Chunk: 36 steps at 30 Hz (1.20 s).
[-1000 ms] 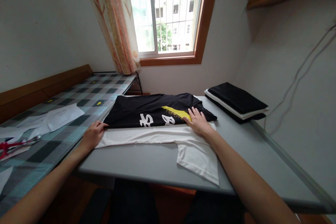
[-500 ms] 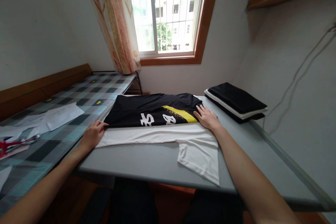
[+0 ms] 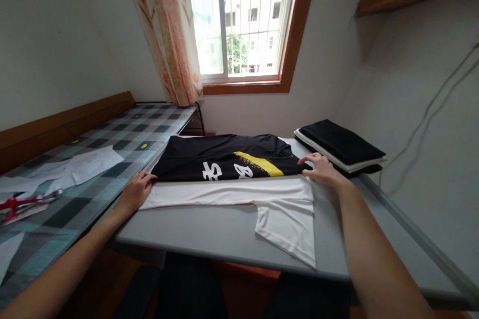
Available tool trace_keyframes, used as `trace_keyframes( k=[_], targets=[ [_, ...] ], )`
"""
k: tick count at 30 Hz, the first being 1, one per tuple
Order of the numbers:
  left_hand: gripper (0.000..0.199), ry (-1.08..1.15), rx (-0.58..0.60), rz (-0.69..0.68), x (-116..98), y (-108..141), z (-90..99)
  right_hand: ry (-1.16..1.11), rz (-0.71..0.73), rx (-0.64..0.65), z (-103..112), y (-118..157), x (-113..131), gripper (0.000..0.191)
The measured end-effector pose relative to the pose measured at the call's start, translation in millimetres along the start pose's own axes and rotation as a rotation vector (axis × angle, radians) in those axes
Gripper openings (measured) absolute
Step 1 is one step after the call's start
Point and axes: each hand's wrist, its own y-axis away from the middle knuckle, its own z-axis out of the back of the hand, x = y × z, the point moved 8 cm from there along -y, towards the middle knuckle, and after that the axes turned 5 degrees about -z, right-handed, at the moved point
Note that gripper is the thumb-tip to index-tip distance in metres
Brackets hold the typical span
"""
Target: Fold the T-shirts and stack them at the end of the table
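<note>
A black shirt point(image 3: 224, 154) with white lettering and a yellow stripe lies folded over on the grey table point(image 3: 194, 232). Its white side point(image 3: 224, 193) shows along the near edge, with a white sleeve point(image 3: 288, 227) spread toward the front. At the shirt's left end, my left hand point(image 3: 138, 190) has its fingers closed on the black edge. My right hand point(image 3: 322, 169) is at the right end by the collar, thumb and fingers apart around the shirt's edge, with nothing visibly gripped.
A stack of folded black and white clothes point(image 3: 340, 144) sits at the table's back right. On the left, a checkered bed point(image 3: 75, 209) holds papers point(image 3: 88, 165) and red-handled scissors point(image 3: 13, 205). A window point(image 3: 250, 25) is behind the table.
My right hand has moved right, from lying flat on the shirt to its right edge, and the collar now shows. My left hand stays at the left end.
</note>
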Motion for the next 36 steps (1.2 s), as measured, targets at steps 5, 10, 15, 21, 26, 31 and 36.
trace_keyframes(
  k=[5,10,15,21,26,31,36],
  targets=[
    [0.031,-0.003,0.027,-0.021,-4.8,0.0,2.6,0.022,-0.037,0.094,-11.3,3.8,0.5,0.033],
    [0.033,-0.071,0.094,-0.096,-16.8,-2.6,4.5,-0.017,0.065,-0.031,-6.7,-2.0,4.6,0.026],
    [0.035,-0.162,0.154,-0.098,-22.2,-10.7,14.5,-0.021,0.088,-0.159,9.7,-2.2,10.9,0.027],
    [0.038,-0.180,-0.003,-0.103,-17.4,-24.2,65.2,0.046,0.087,-0.377,64.5,16.0,30.3,0.028],
    [0.035,-0.126,0.011,-0.158,-6.0,-11.2,70.2,0.067,0.156,-0.438,78.5,51.6,18.5,0.028],
    [0.029,0.008,0.223,-0.248,1.3,18.7,28.5,0.110,0.312,-0.236,33.1,84.1,1.6,0.020],
    [0.033,0.060,0.159,-0.233,9.1,25.2,31.5,0.120,0.313,-0.287,32.9,96.8,-0.4,0.025]
  ],
)
